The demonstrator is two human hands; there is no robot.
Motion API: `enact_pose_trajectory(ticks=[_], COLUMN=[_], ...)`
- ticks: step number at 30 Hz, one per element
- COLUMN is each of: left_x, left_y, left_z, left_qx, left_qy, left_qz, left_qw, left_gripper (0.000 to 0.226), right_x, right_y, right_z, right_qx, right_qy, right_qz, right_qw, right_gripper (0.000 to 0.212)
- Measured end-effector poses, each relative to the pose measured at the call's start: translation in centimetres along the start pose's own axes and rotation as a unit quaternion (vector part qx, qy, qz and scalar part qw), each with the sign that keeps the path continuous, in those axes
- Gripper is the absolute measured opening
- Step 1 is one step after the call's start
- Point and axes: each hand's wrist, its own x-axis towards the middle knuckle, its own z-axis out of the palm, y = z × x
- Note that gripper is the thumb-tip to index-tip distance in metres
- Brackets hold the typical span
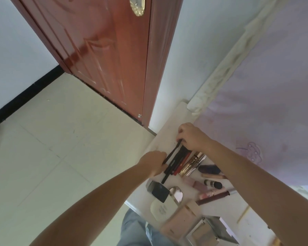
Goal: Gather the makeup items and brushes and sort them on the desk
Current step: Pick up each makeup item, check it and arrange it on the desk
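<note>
A thin black brush (172,152) lies slanted at the far left end of the white desk (167,128), held at both ends. The left hand (154,163) is closed around its near end, fingers curled over the tip. The right hand (192,137) pinches its far end between thumb and fingertips, the rest of the hand resting over the tops of the neighbouring sticks.

Just right of the brush, side by side and slanted the same way, lie a black pencil (172,165) with pale lettering, a red pencil (182,164) and a gold tube (191,163), all touching or nearly so. Farther right, apart from this row, is a dark blue tube (209,169), with a tan stick (213,176) just near of it. Nearer still sit a small black-and-white bottle (212,183), a pink tube (212,192) and a long maroon pencil (213,197).

At the desk's left edge, near the camera, a black compact (158,191) rests beside a silver oval (176,193). Below them lie a white case (162,209), a beige box (180,222) and a mirrored palette (201,231).

Beyond the desk stands a pale lilac panel (274,86) on the right; a red-brown door (105,50) and a tiled floor (60,139) fill the left. The person's jeans (135,229) show at the bottom.
</note>
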Motion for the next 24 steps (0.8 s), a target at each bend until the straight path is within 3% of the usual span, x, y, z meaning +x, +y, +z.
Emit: enact_pose_trajectory(ticks=[7,14,16,20,24], left_x=[0.5,0.0,-0.4,-1.2,-1.4], left_y=[0.4,0.8,0.9,2.2,5.4], left_z=[0.1,-0.3,-0.7,-2.6,-4.4], left_qx=[0.02,0.056,0.087,0.163,0.236], left_qy=[0.002,-0.009,-0.004,0.023,0.056], left_qz=[-0.006,0.004,0.013,0.037,0.092], left_qw=[1.0,0.998,0.996,0.986,0.966], left_gripper=[0.034,0.021,0.026,0.038,0.04], right_x=[-0.2,-1.7,-2.6,-4.8,-8.6], right_y=[0.5,0.3,0.1,-0.1,0.4], right_z=[0.7,0.5,0.6,0.8,0.8], right_qx=[0.008,0.007,0.008,0.018,0.067], right_qy=[0.01,0.024,0.033,0.076,0.165], right_qz=[-0.007,0.005,0.019,0.045,0.085], right_qw=[1.0,1.0,0.999,0.996,0.98], right_gripper=[0.028,0.031,0.035,0.035,0.032])
